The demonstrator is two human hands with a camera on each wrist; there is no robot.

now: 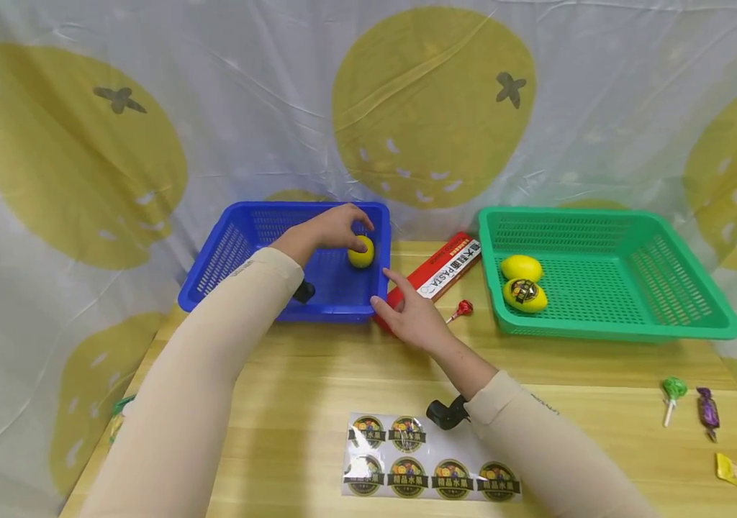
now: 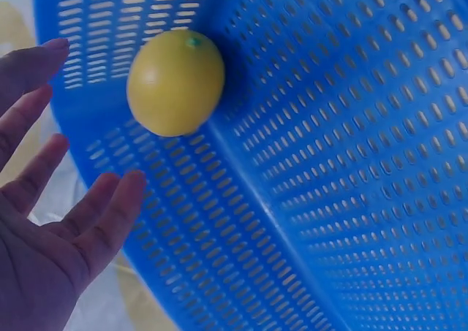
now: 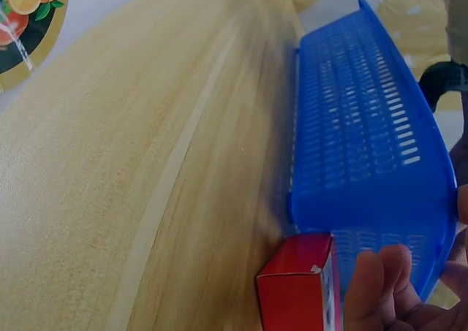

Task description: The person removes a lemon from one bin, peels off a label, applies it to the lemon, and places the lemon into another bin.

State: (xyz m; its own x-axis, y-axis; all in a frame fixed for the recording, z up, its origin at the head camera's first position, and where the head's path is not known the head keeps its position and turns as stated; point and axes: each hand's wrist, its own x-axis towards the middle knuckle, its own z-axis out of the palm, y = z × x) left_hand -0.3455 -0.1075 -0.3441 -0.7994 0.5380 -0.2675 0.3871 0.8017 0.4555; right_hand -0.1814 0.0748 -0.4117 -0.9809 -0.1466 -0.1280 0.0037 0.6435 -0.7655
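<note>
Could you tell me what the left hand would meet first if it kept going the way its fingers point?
Most likely the yellow lemon in the blue basket; the left hand is open just short of it.

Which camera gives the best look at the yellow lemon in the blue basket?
The left wrist view: the lemon fills the frame, unobstructed, lying against the blue basket, with the open left hand just off it. The head view shows it small, partly under that hand's fingers. The right wrist view shows only the basket's outside, no lemon.
</note>
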